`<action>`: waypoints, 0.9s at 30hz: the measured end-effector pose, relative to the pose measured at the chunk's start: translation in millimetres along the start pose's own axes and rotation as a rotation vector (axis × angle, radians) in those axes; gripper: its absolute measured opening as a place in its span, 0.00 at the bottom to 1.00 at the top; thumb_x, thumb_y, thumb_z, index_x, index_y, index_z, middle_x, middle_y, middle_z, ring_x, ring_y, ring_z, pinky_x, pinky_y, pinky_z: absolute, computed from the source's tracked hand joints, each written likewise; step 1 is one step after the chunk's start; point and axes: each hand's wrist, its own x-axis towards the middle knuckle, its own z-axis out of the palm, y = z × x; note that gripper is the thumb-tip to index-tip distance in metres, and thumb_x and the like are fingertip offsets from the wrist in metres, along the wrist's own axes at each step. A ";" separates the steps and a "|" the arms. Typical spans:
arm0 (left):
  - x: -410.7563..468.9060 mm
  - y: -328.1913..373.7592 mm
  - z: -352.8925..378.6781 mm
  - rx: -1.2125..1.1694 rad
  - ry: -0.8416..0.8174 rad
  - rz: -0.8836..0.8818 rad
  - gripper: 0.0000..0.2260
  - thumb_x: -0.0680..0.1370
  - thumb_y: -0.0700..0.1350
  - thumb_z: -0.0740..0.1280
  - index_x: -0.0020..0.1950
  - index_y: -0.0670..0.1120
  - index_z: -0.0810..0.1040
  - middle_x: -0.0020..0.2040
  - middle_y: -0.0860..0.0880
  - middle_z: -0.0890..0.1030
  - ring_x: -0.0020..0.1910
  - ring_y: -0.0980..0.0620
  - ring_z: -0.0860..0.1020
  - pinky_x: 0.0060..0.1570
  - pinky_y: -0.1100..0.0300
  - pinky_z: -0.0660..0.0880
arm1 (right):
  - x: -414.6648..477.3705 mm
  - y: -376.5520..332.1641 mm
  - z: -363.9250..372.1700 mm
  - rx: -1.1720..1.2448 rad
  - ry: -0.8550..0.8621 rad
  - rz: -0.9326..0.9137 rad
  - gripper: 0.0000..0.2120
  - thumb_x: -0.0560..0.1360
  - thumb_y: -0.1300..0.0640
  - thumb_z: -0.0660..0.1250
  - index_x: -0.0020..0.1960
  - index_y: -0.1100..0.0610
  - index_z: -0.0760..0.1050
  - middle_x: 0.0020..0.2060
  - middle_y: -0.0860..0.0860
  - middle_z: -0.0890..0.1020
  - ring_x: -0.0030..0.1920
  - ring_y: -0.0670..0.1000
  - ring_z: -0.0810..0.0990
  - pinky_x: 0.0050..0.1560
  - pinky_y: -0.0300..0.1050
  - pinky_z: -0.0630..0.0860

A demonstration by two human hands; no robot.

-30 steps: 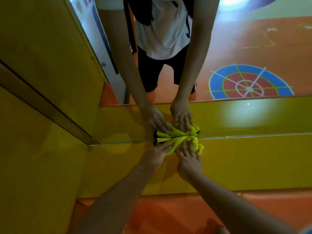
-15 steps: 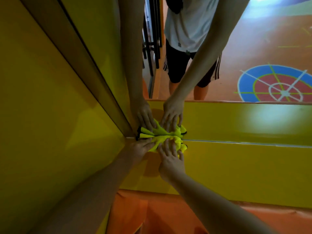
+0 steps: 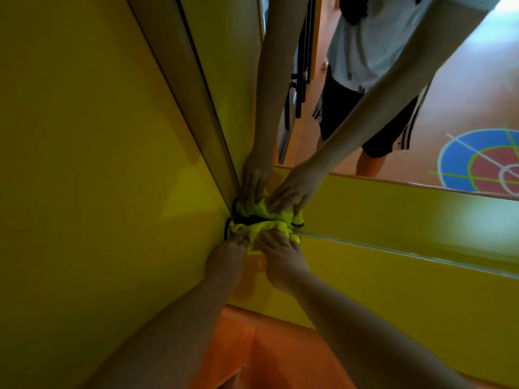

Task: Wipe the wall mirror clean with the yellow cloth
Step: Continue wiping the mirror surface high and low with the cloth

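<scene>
The yellow cloth [image 3: 259, 228], edged in black, is bunched against the bottom left corner of the wall mirror [image 3: 407, 214], where the glass meets the yellow side wall. My left hand [image 3: 227, 257] presses the cloth's left part with its fingers on it. My right hand [image 3: 281, 255] presses the cloth's right part, fingers spread over it. The mirror shows both hands and arms from the other side, fingers laid on the cloth.
A yellow padded wall [image 3: 84, 192] closes the left side, with a brown strip [image 3: 179, 88] running down to the corner. A yellow panel [image 3: 393, 287] lies below the mirror, orange floor [image 3: 266, 346] under it. The mirror reflects a target marking [image 3: 483, 164].
Both hands have slid the cloth leftward along the mirror's bottom edge into the left corner. The cloth is more bunched than before.
</scene>
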 end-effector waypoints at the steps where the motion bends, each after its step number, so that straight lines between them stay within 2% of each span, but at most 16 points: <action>1: -4.6 4.6 -0.3 0.014 0.025 -0.005 0.23 0.83 0.38 0.58 0.77 0.52 0.67 0.76 0.51 0.67 0.66 0.47 0.76 0.58 0.52 0.76 | 0.1 -2.3 -0.4 -0.049 0.018 0.000 0.34 0.81 0.57 0.59 0.83 0.49 0.51 0.83 0.46 0.46 0.82 0.54 0.44 0.77 0.56 0.52; 3: -16.0 15.6 1.6 0.022 0.044 -0.044 0.21 0.81 0.36 0.60 0.74 0.51 0.70 0.70 0.48 0.73 0.64 0.47 0.78 0.57 0.52 0.76 | -3.4 -5.5 3.8 -0.151 0.042 -0.009 0.33 0.80 0.57 0.60 0.83 0.50 0.52 0.83 0.48 0.49 0.82 0.55 0.47 0.75 0.57 0.55; 4: -20.6 21.4 4.2 -0.010 0.043 -0.058 0.20 0.81 0.36 0.59 0.72 0.50 0.72 0.67 0.47 0.76 0.63 0.46 0.78 0.57 0.52 0.76 | -7.2 -5.7 5.8 -0.198 0.068 -0.012 0.33 0.78 0.57 0.61 0.81 0.50 0.56 0.82 0.49 0.53 0.81 0.56 0.51 0.74 0.57 0.58; 6: -33.5 28.7 15.9 -0.126 0.049 -0.078 0.20 0.81 0.36 0.58 0.72 0.49 0.72 0.64 0.46 0.78 0.62 0.45 0.79 0.57 0.52 0.76 | -17.5 -4.7 8.4 -0.257 0.140 -0.013 0.29 0.71 0.56 0.65 0.73 0.50 0.71 0.76 0.52 0.69 0.76 0.58 0.65 0.68 0.56 0.65; 8: -53.0 34.7 32.0 -0.265 0.120 -0.016 0.24 0.78 0.34 0.61 0.73 0.47 0.72 0.66 0.45 0.77 0.63 0.45 0.78 0.59 0.52 0.77 | -27.0 1.1 13.5 -0.316 0.167 -0.050 0.27 0.64 0.56 0.69 0.63 0.51 0.79 0.68 0.55 0.78 0.70 0.60 0.74 0.65 0.60 0.69; 10: -69.5 35.7 52.5 -0.380 0.235 0.045 0.28 0.71 0.30 0.67 0.70 0.45 0.77 0.65 0.44 0.79 0.63 0.44 0.79 0.56 0.54 0.80 | -36.1 10.4 18.8 -0.326 0.164 -0.053 0.27 0.61 0.57 0.70 0.61 0.51 0.79 0.66 0.57 0.80 0.67 0.63 0.77 0.61 0.64 0.75; 12: -83.3 37.6 63.7 -0.418 0.276 0.034 0.28 0.67 0.30 0.70 0.67 0.44 0.79 0.63 0.44 0.81 0.60 0.42 0.81 0.53 0.53 0.81 | -43.3 16.3 23.1 -0.349 0.174 -0.048 0.27 0.60 0.59 0.75 0.59 0.49 0.78 0.57 0.53 0.81 0.58 0.62 0.79 0.51 0.59 0.77; 14: -95.7 43.5 65.3 -0.401 0.294 0.041 0.28 0.67 0.36 0.73 0.67 0.45 0.78 0.62 0.45 0.80 0.58 0.41 0.80 0.54 0.51 0.80 | -51.5 16.5 22.8 -0.357 0.184 -0.052 0.28 0.59 0.58 0.79 0.58 0.48 0.77 0.48 0.52 0.80 0.48 0.61 0.78 0.43 0.56 0.75; 15: -100.5 46.4 62.9 -0.402 0.311 0.036 0.29 0.67 0.40 0.75 0.67 0.47 0.75 0.62 0.46 0.79 0.58 0.42 0.79 0.54 0.49 0.80 | -55.9 15.0 19.9 -0.358 0.189 -0.060 0.29 0.57 0.57 0.80 0.57 0.48 0.78 0.47 0.53 0.80 0.46 0.61 0.78 0.42 0.55 0.75; 18: -109.5 53.0 46.8 -0.430 0.375 -0.023 0.33 0.64 0.46 0.79 0.66 0.48 0.70 0.60 0.46 0.78 0.57 0.41 0.79 0.50 0.48 0.80 | -68.1 8.1 -4.7 -0.372 0.276 -0.140 0.29 0.58 0.56 0.79 0.57 0.47 0.77 0.48 0.53 0.79 0.47 0.60 0.78 0.43 0.55 0.75; 20: -114.4 54.7 23.5 -0.478 0.473 -0.030 0.34 0.63 0.44 0.80 0.65 0.46 0.70 0.57 0.43 0.79 0.53 0.39 0.80 0.47 0.48 0.80 | -76.5 0.7 -38.5 -0.394 0.390 -0.219 0.28 0.60 0.57 0.77 0.59 0.47 0.75 0.50 0.54 0.78 0.49 0.60 0.77 0.44 0.55 0.75; 22: -118.4 54.9 -12.1 -0.569 0.627 0.003 0.31 0.66 0.40 0.78 0.65 0.47 0.68 0.58 0.42 0.77 0.54 0.38 0.78 0.48 0.48 0.79 | -84.2 -6.4 -85.9 -0.432 0.508 -0.285 0.28 0.64 0.58 0.76 0.61 0.47 0.73 0.53 0.55 0.78 0.51 0.61 0.77 0.45 0.55 0.75; 25: -129.6 54.1 -89.0 -0.652 0.818 0.062 0.27 0.69 0.36 0.75 0.63 0.50 0.68 0.63 0.45 0.71 0.57 0.38 0.75 0.51 0.48 0.79 | -103.3 -21.2 -171.5 -0.545 0.707 -0.368 0.22 0.72 0.57 0.70 0.65 0.47 0.75 0.62 0.56 0.75 0.61 0.62 0.76 0.55 0.59 0.75; 27: -137.9 54.7 -152.3 -0.679 0.926 0.099 0.27 0.68 0.34 0.76 0.61 0.50 0.70 0.63 0.47 0.67 0.57 0.39 0.75 0.51 0.50 0.79 | -118.4 -32.8 -231.6 -0.661 0.847 -0.410 0.17 0.76 0.56 0.64 0.64 0.49 0.78 0.66 0.57 0.74 0.66 0.62 0.73 0.63 0.61 0.72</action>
